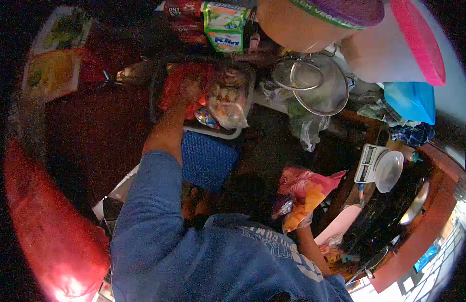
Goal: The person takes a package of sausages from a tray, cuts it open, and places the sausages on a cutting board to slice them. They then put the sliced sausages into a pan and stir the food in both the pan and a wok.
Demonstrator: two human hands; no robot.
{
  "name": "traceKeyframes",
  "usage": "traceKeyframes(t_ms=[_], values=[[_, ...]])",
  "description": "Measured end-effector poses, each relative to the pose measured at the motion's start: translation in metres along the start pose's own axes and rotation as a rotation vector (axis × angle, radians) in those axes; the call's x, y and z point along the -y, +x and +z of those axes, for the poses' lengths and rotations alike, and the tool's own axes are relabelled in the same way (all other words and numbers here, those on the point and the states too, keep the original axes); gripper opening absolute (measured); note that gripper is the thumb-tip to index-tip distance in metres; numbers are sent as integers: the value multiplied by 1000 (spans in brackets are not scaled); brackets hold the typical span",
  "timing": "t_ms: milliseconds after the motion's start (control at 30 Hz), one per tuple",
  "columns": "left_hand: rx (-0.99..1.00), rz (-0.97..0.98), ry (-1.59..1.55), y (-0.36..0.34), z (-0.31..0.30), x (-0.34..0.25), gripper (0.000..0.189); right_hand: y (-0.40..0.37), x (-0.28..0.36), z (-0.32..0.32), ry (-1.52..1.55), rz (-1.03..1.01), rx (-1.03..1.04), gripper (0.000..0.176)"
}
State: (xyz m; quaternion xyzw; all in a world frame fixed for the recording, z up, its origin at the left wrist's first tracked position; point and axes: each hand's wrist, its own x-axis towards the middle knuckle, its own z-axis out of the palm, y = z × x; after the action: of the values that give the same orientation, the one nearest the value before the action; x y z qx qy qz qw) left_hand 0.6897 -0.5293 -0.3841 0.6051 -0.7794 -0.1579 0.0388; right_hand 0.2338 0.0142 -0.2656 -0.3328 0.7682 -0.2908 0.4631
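Observation:
My left arm stretches forward into a clear plastic bin [236, 134]. There my left hand [190, 90] lies over a red plastic bag [173, 85], its fingers dim and blurred against it. In the same bin, a clear bag of pale round pieces [228, 108] sits beside the red bag, with a small blue and white packet [206, 117] near its lower edge. Close to my body on the right, my right hand [304, 227] is closed round a bunch of packets: a pinkish-red plastic packet [303, 180] and an orange-yellow one [306, 204]. The packets hide most of its fingers.
Green and white Klin sachets [225, 27] hang at the back. Two round sieves [323, 83] sit below large plastic tubs [318, 25]. A white kitchen scale [370, 163] stands at right beside a clear bowl [389, 171]. A blue woven mat [205, 161] lies below the bin.

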Motion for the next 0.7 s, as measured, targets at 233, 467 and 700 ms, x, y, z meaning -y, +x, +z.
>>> traceKeyframes(t_ms=[233, 467, 700], values=[[-32, -17, -294, -9, -16, 45, 34, 4, 99, 11, 1277, 240, 63, 46], [99, 48, 231, 11, -73, 32, 27, 10, 160, 18, 909, 196, -39, 41], [85, -170, -464, -28, -121, -20, 36, 8, 147, 19, 1145, 168, -112, 41]])
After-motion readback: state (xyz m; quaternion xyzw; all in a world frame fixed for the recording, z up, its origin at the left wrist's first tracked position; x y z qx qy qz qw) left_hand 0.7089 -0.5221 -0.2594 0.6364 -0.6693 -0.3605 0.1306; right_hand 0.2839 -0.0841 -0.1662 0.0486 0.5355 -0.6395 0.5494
